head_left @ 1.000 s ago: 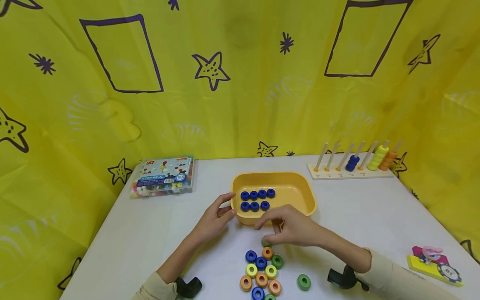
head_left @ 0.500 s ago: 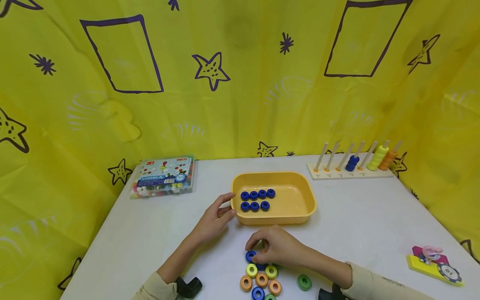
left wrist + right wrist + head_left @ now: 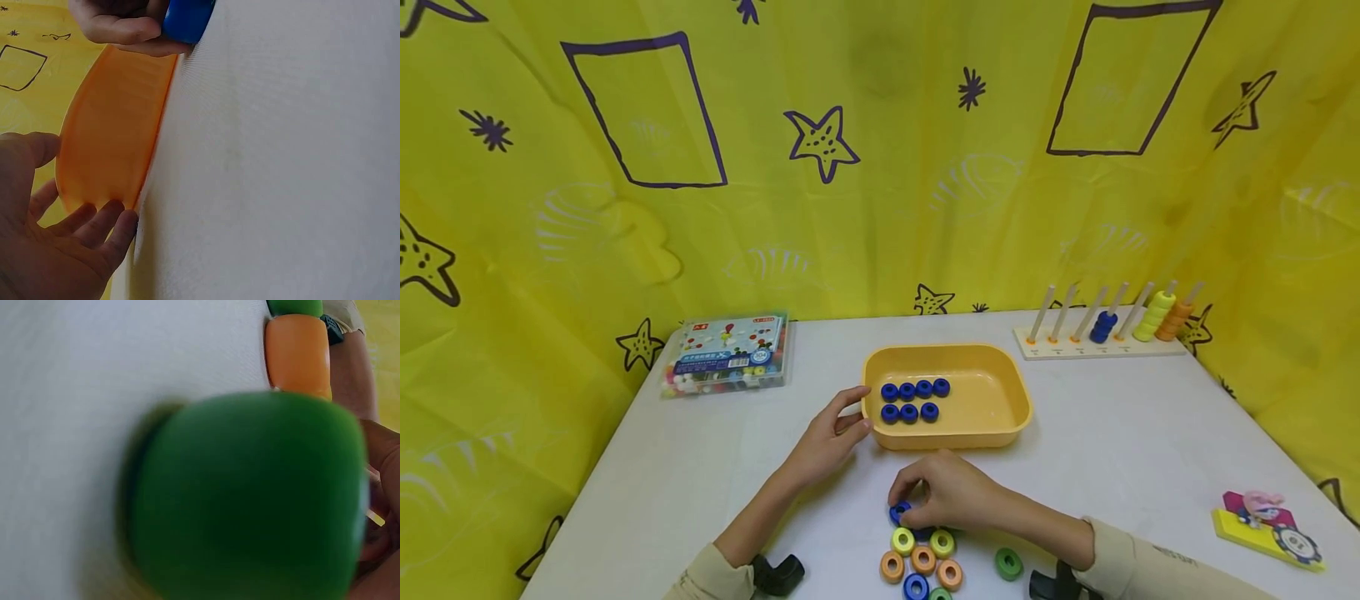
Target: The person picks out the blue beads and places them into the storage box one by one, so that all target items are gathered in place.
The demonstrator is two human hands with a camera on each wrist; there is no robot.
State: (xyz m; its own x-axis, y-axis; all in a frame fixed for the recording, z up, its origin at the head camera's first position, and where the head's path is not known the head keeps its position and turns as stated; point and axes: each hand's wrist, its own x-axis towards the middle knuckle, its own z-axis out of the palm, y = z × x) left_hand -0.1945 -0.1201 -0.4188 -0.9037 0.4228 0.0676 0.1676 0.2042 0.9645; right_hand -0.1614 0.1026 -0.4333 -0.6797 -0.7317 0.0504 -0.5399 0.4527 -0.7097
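My right hand (image 3: 955, 492) pinches a blue ring bead (image 3: 900, 512) between thumb and finger, low over the table and slightly tilted. In the left wrist view the blue bead (image 3: 187, 20) sits at its fingertips. My left hand (image 3: 826, 440) rests its fingertips against the outer left wall of a yellow tray (image 3: 977, 439); they also touch the tray wall (image 3: 119, 131) in the left wrist view. Inside the tray lie two rows of blue beads (image 3: 908, 412). Near the right hand are yellow beads (image 3: 942, 544), orange beads (image 3: 922, 560) and a green bead (image 3: 1008, 564).
Behind on the right stands a pegged counting rack (image 3: 1101, 346) holding blue, yellow and orange beads. A clear plastic box (image 3: 727, 354) lies at the back left. At the right edge is a yellow toy piece (image 3: 1262, 533). A large green bead (image 3: 250, 500) fills the right wrist view.
My right hand has moved down and left from beside the tray to the loose beads, and now grips a blue one, shifted slightly. The left hand stays at the tray.
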